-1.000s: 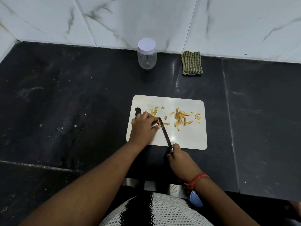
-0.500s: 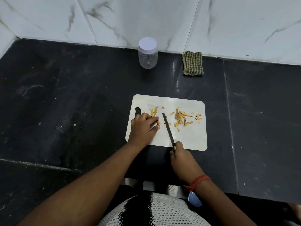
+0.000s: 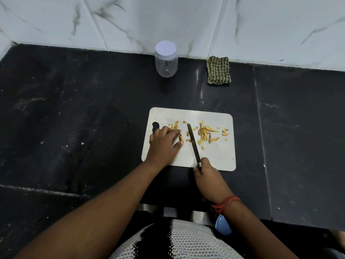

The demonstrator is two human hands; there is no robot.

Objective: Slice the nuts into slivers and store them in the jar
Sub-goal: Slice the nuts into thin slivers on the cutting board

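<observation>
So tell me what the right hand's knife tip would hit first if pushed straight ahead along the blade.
Probably nothing on the board: the right hand aims the knife up-left, passing between the nut slivers. Beyond lies bare counter, then roughly the jar, though depth is unclear.

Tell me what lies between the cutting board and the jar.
In the head view, only bare black countertop separates the white cutting board from the lidded clear jar. The folded checked cloth sits off to the jar's right, outside that stretch.

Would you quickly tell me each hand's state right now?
Left hand: pinching a nut piece against the cutting board.
Right hand: gripping the knife.
</observation>
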